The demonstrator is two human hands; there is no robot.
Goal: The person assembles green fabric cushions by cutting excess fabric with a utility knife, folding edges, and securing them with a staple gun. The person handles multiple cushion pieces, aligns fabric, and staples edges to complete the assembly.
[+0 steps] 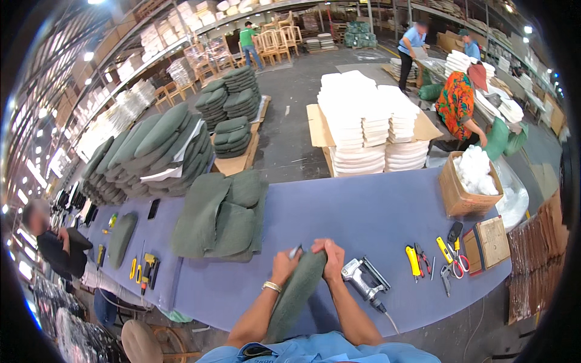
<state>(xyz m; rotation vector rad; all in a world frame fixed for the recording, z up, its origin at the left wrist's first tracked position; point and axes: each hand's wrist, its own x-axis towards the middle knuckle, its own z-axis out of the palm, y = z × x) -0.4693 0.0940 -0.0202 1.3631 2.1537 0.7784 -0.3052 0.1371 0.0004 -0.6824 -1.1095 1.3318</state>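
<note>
A dark green fabric-covered cushion (296,296) stands tilted on edge at the near side of the table, against my body. My right hand (330,259) is closed around its upper end, fingers bent over the fabric. On the cushion's left side, my left hand (284,266) is closed, with a small silvery object (295,250) poking out between its fingers; its kind is too small to tell. Just right of my right hand lies a silver pneumatic staple gun (366,283) with its hose. Left of my hands is a stack of loose green fabric covers (221,221).
Yellow-handled cutters (413,260), pliers (424,258), scissors (461,262) and a wooden box (489,242) lie to the right. A carton of white stuffing (469,196) stands behind them. Green cushions (151,142) are piled far left, white pads (357,115) beyond the table. Several people work around.
</note>
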